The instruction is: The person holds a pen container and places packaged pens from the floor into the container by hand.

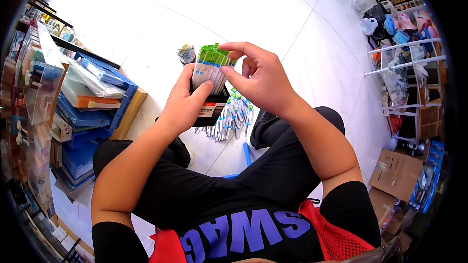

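- We find the green-topped packets (208, 70) fanned upright in a bunch between the two hands, at the mouth of a black basket (223, 100); how deep their lower ends sit inside it, we cannot tell.
- Left hand (186, 98): we note it closed round the bunch, thumb pressed across the front of the packets, its other fingers mostly hidden behind.
- Right hand (259, 79): index finger curled over the top edge of the bunch, thumb lower at its side, a narrow gap between the two. Whether it pinches a packet, we cannot tell.
- Just right of the left hand, on the basket's near side, we see a red and white label (210, 110); its print is too small for us to read.
- Below both hands we record a loose pile of slim packets (232, 118) spread on the pale tiled floor (161, 34), some green-ended, many with blue marks.
- Just beyond the left hand we see a small container (186, 54), its contents blurred.
- Nearer the body than the hands, between bent legs in black trousers (282, 180), a blue bar (247, 154).
- Well left of the left hand, we log stacked blue folders (80, 158).
- Far right of the right hand, a white rack (404, 60); nearer the body from it, a cardboard box (396, 174).
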The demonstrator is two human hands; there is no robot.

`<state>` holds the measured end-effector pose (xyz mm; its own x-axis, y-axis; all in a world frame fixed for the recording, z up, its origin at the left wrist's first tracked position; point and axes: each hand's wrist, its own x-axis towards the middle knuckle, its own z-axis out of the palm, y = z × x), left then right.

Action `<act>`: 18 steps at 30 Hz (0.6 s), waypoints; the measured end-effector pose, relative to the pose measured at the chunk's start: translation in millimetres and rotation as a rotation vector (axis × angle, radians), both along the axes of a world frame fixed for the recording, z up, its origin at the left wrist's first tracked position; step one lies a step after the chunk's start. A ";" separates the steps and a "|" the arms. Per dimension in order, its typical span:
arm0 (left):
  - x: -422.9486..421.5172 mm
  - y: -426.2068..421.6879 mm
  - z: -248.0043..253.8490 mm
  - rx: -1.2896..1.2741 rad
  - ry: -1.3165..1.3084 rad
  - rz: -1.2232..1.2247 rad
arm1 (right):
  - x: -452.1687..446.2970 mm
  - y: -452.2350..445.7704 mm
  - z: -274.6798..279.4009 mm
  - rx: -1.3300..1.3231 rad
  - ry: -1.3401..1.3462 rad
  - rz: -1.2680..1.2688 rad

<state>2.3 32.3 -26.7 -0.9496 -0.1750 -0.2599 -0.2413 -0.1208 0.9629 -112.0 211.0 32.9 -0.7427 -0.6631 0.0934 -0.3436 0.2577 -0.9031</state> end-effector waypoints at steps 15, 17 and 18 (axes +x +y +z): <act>-2.9 -0.5 -0.2 -0.012 0.030 0.024 | 0.3 0.2 -1.8 -0.062 0.042 -0.030; -2.5 0.9 3.2 0.014 0.013 0.030 | 0.2 0.0 -1.3 -0.062 0.057 -0.039; -2.4 1.4 4.5 0.028 0.005 0.033 | 0.6 -0.1 -2.4 -0.070 0.051 -0.044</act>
<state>-0.1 33.7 -22.2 -0.9447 -0.1992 -0.2605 -0.2319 -0.1556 0.9602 -111.4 210.8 30.4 -0.7642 -0.6202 0.1768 -0.3796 0.2109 -0.9008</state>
